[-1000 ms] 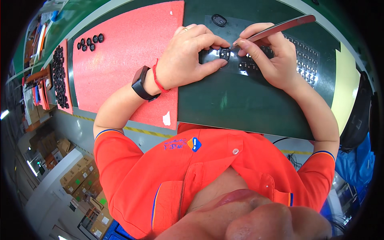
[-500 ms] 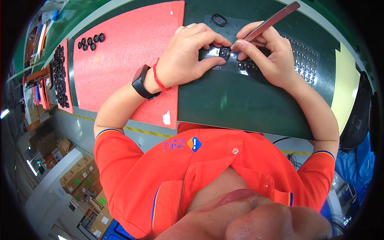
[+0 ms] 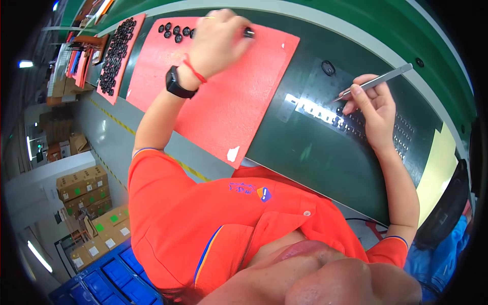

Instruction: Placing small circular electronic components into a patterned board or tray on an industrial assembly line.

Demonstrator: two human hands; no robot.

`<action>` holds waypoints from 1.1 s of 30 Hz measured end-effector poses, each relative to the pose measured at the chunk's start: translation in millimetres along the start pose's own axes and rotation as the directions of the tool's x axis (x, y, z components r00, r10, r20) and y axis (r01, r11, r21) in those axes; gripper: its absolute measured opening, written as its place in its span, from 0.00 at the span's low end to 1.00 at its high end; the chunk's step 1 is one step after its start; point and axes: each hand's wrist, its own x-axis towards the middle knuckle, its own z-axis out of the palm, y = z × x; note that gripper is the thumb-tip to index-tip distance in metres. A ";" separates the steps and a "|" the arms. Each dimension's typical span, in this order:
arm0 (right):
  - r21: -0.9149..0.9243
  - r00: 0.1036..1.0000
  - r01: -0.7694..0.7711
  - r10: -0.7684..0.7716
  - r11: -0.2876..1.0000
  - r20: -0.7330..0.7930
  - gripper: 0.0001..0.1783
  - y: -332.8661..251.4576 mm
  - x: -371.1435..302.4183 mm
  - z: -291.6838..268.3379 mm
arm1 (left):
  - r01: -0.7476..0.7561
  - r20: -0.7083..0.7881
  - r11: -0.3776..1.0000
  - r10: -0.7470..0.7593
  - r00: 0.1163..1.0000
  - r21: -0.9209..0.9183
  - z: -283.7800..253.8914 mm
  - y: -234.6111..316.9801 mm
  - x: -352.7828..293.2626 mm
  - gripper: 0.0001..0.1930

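Observation:
My left hand (image 3: 216, 48), slightly blurred, is over the far part of the pink foam mat (image 3: 218, 112). Its fingers are closed on a small black round part (image 3: 248, 32). Beside that hand, several similar black round parts (image 3: 168, 27) lie in a group at the mat's far left; some may be hidden behind the hand. On the right, my right hand (image 3: 377, 114) grips metal tweezers (image 3: 389, 76) like a pen. Their tips point left, over a clear sheet (image 3: 305, 105) bearing rows of small dark pieces. An oval black part (image 3: 328, 67) lies at the sheet's far side.
A narrower pink mat (image 3: 112, 96) crowded with black parts is at the far left. The green table (image 3: 300, 157) carries a yellow sheet (image 3: 434, 175) at its right end, beside a black bag (image 3: 445, 208). Another small black piece (image 3: 419, 62) lies near the back edge.
My left hand has moved left from the clear sheet to the pink mat, taking the black round part along. My right hand keeps the tweezers over the sheet. The whole view has turned.

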 end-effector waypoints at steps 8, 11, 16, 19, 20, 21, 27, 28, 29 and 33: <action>-0.029 0.999 0.012 -0.011 1.000 0.048 0.10 -0.7 -0.4 0.3 | 0.316 -0.030 0.923 -0.318 0.948 0.220 -2.5 -73.9 -40.9 0.16; -0.043 0.999 0.031 -0.032 0.999 -0.006 0.09 -2.3 1.2 1.2 | 0.174 -0.079 0.981 -0.168 0.983 0.082 -3.1 -59.2 -8.9 0.18; -0.110 0.988 0.066 -0.080 0.992 -0.130 0.09 -5.3 3.9 -4.8 | -0.124 -0.204 0.984 0.097 0.974 -0.124 52.0 -27.9 72.4 0.18; -0.131 0.981 0.081 -0.102 0.988 -0.163 0.09 -10.5 3.2 -9.4 | -0.065 -0.150 0.958 0.023 0.988 -0.280 92.2 -38.7 102.9 0.21; -0.139 0.979 0.090 -0.113 0.986 -0.172 0.10 -12.2 4.4 -11.5 | 0.027 -0.066 0.949 -0.050 0.997 -0.314 106.1 -44.0 109.7 0.23; -0.136 0.979 0.105 -0.127 0.985 -0.160 0.10 -12.7 7.8 -14.5 | 0.108 -0.005 0.934 -0.116 0.993 -0.341 108.5 -45.9 114.3 0.21; -0.118 0.994 0.058 -0.069 0.991 -0.090 0.11 -13.9 7.8 -20.0 | 0.128 0.001 0.961 -0.132 0.991 -0.245 87.6 -25.5 113.7 0.12; -0.106 0.995 0.033 -0.043 0.994 -0.087 0.11 -6.0 7.8 -25.4 | 0.111 0.017 0.955 -0.111 0.994 -0.274 82.2 -5.3 113.6 0.12; -0.079 0.996 0.033 -0.039 0.996 -0.075 0.10 -2.4 7.5 -25.8 | 0.149 0.092 0.902 -0.122 0.988 -0.405 68.3 13.7 110.5 0.14; -0.106 1.000 -0.021 0.021 0.994 -0.009 0.09 3.5 7.7 -25.5 | 0.009 0.204 0.794 0.145 0.968 -0.608 30.6 77.3 61.9 0.16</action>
